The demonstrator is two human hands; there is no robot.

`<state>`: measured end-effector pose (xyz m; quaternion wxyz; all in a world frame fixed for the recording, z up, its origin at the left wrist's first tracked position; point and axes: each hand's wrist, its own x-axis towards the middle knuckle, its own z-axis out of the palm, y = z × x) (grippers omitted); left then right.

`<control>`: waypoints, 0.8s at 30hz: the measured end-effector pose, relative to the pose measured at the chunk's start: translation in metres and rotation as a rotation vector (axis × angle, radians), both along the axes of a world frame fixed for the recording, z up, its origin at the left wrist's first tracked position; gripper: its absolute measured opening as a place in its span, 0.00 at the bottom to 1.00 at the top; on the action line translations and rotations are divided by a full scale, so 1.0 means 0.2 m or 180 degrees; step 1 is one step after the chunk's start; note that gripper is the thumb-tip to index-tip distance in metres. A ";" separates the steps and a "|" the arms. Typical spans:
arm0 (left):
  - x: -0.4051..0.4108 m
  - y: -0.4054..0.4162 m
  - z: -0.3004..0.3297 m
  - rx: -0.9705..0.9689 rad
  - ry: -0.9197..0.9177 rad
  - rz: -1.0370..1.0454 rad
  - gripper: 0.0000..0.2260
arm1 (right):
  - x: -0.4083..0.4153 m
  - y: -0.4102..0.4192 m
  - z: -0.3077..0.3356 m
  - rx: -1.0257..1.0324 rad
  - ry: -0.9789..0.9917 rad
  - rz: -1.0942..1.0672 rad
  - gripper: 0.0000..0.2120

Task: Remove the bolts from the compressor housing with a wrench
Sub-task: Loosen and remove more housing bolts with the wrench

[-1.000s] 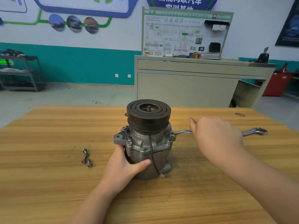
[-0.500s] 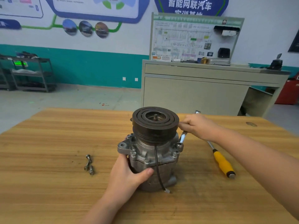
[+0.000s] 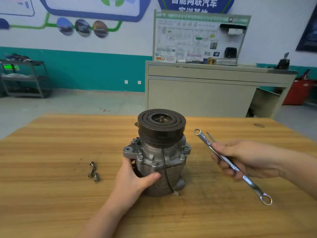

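Partway through: some bolts out, several still in the housing

The compressor housing (image 3: 159, 162) stands upright mid-table, bolt heads still showing round its flange; three loose bolts (image 3: 93, 171) lie on the wooden table (image 3: 51, 194) to its left. The left hand (image 3: 135, 179) grips the housing's near side, while the right hand (image 3: 240, 158) curls round the wrench (image 3: 229, 164), held off to the right, clear of any bolt

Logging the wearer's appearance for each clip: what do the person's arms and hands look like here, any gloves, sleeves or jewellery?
Both hands are bare: no gloves on the left hand or the right hand. Both forearms are bare as far as the frame shows them, with no sleeve in view. No watch, ring or bracelet shows on either one, and no markings.
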<state>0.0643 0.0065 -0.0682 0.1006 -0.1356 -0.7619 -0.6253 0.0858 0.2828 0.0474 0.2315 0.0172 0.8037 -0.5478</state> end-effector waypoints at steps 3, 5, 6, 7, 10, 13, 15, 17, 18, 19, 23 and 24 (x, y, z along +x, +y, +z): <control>0.01 0.00 0.00 0.0004 -0.0051 0.0004 0.37 | 0.06 -0.08 -0.01 -0.0246 -0.0380 -0.0354 0.14; 0.01 -0.01 0.01 -0.0004 -0.0079 -0.0014 0.37 | 0.08 -0.13 -0.01 -0.0463 -0.0535 -0.0609 0.14; 0.01 -0.01 0.01 -0.0002 -0.0097 -0.0029 0.37 | 0.09 -0.14 -0.01 -0.0562 -0.0599 -0.0717 0.14; 0.02 -0.01 0.01 -0.0002 -0.0108 -0.0039 0.37 | 0.09 -0.15 -0.01 -0.0641 -0.0665 -0.0810 0.15; 0.01 -0.02 0.01 -0.0006 -0.0112 -0.0051 0.35 | 0.10 -0.18 0.01 -0.0871 -0.0852 -0.0964 0.14; 0.01 -0.02 0.00 -0.0009 -0.0122 -0.0066 0.35 | 0.11 -0.20 0.02 -0.0899 -0.0728 -0.0882 0.09; 0.01 -0.02 0.00 -0.0006 -0.0100 -0.0073 0.34 | 0.11 -0.21 0.03 -0.0765 -0.0564 -0.0811 0.09; 0.02 -0.02 0.00 -0.0017 -0.0060 -0.0086 0.33 | 0.12 -0.22 0.04 -0.0568 -0.0415 -0.0753 0.09; 0.02 -0.02 0.01 -0.0027 -0.0049 -0.0093 0.32 | 0.12 -0.23 0.04 -0.0436 -0.0315 -0.0715 0.09; 0.02 -0.02 0.01 -0.0034 -0.0043 -0.0097 0.32 | 0.13 -0.24 0.03 -0.0298 -0.0187 -0.0678 0.09; 0.02 -0.02 0.01 -0.0078 -0.0011 -0.0073 0.31 | 0.15 -0.27 0.00 -0.0190 0.0313 -0.0671 0.10; 0.02 -0.02 0.01 -0.0094 -0.0003 -0.0063 0.31 | 0.15 -0.27 0.00 -0.0223 0.0358 -0.0706 0.10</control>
